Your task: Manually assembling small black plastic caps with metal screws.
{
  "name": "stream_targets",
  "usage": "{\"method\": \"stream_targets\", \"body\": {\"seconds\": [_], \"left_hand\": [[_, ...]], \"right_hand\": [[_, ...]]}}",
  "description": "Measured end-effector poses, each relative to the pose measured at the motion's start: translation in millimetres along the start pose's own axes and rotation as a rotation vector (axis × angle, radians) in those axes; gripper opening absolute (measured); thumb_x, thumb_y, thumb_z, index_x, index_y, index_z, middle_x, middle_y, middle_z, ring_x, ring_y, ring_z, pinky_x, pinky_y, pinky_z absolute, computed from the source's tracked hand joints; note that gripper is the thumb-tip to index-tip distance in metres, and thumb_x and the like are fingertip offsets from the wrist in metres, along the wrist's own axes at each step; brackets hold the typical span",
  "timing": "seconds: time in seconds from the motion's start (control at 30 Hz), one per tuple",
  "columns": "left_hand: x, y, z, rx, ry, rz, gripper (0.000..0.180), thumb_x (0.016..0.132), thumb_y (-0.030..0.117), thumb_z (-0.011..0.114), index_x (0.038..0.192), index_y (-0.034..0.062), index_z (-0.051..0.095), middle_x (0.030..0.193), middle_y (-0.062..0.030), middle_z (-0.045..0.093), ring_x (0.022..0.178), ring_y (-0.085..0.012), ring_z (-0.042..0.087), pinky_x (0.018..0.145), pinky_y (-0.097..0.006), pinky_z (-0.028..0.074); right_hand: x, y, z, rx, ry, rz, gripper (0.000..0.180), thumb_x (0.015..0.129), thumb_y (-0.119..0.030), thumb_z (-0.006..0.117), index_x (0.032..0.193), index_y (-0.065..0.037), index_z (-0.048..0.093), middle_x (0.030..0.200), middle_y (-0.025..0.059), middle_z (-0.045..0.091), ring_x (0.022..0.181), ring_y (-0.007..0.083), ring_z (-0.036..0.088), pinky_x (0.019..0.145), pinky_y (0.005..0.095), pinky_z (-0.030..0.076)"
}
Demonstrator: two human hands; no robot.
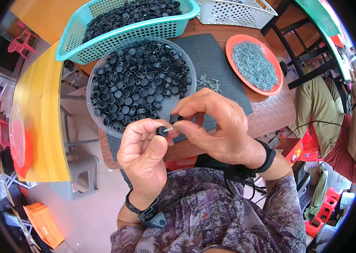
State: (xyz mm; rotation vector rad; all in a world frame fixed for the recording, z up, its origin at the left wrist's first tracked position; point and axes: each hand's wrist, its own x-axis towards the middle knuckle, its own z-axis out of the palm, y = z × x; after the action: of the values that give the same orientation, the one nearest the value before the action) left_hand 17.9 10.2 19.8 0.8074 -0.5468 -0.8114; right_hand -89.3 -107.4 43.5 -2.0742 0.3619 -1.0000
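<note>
Close together over the table's near edge, both my hands work on small parts. Between thumb and fingers my left hand point(143, 154) pinches a small black plastic piece point(161, 131). A short metal spring point(168, 129) sticks out of that piece toward the right. My right hand point(218, 126) pinches a black plastic cap point(175, 119) just above the spring's right end; whether they touch I cannot tell. Right behind the hands stands a round clear tray point(167, 110) full of similar black caps. A few loose springs point(208, 83) lie on the dark mat point(205, 52).
A teal basket point(142, 30) heaped with small black parts stands at the back left, with a white basket point(237, 16) beside it. On the right, an orange-red plate point(231, 42) holds many springs. Another person's legs point(317, 103) are at the far right. A grey stool point(79, 177) stands left.
</note>
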Motion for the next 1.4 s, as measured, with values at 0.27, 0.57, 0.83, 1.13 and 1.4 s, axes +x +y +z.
{"method": "stream_targets", "body": {"seconds": [0.27,0.57,0.83,1.13,1.4], "left_hand": [[0.2,-4.1,12.8,0.027,-0.004,-0.007,0.026,0.085,0.012,0.067,0.102,-0.0014,0.052,0.097,-0.0109,0.061,0.085,-0.0163,0.058,0.077,-0.028,0.047],[2.3,-10.8,13.3,-0.010,-0.020,-0.066,0.027,0.085,0.014,0.067,0.102,-0.0014,0.053,0.093,-0.0118,0.062,0.079,-0.0167,0.058,0.072,-0.028,0.046],[1.0,-13.8,13.2,-0.015,-0.041,-0.093,0.028,0.084,0.015,0.068,0.102,-0.0018,0.053,0.093,-0.0133,0.063,0.080,-0.0177,0.059,0.071,-0.028,0.046],[2.0,-9.7,13.7,0.058,-0.067,-0.044,0.028,0.081,0.012,0.071,0.100,-0.0035,0.057,0.093,-0.0125,0.064,0.081,-0.0170,0.061,0.074,-0.027,0.048],[0.0,-9.2,21.1,0.176,-0.030,-0.068,0.026,0.079,0.004,0.069,0.100,-0.0045,0.057,0.092,-0.0117,0.062,0.078,-0.0158,0.058,0.071,-0.027,0.046]], "right_hand": [[-8.1,1.8,-15.2,0.007,0.010,-0.172,0.034,0.068,-0.002,0.076,0.098,-0.001,0.060,0.087,0.0097,0.064,0.070,0.0182,0.057,0.055,0.0265,0.044],[-19.8,10.5,-19.4,-0.092,-0.003,-0.208,0.036,0.067,-0.002,0.075,0.101,-0.001,0.063,0.087,0.0109,0.063,0.073,0.0209,0.059,0.059,0.0287,0.046],[-23.7,14.6,-19.8,0.086,0.015,-0.132,0.032,0.071,0.001,0.072,0.102,0.000,0.064,0.089,0.0111,0.064,0.074,0.0185,0.060,0.062,0.0287,0.047],[-29.4,13.3,-21.6,0.850,-0.010,0.518,0.020,0.084,-0.002,0.064,0.104,0.001,0.063,0.088,0.0029,0.065,0.077,0.0072,0.057,0.069,0.0232,0.048],[-33.1,21.3,-24.8,1.114,-0.015,0.721,0.020,0.084,-0.005,0.065,0.103,0.001,0.063,0.086,0.0041,0.064,0.071,0.0075,0.057,0.059,0.0195,0.045]]}}
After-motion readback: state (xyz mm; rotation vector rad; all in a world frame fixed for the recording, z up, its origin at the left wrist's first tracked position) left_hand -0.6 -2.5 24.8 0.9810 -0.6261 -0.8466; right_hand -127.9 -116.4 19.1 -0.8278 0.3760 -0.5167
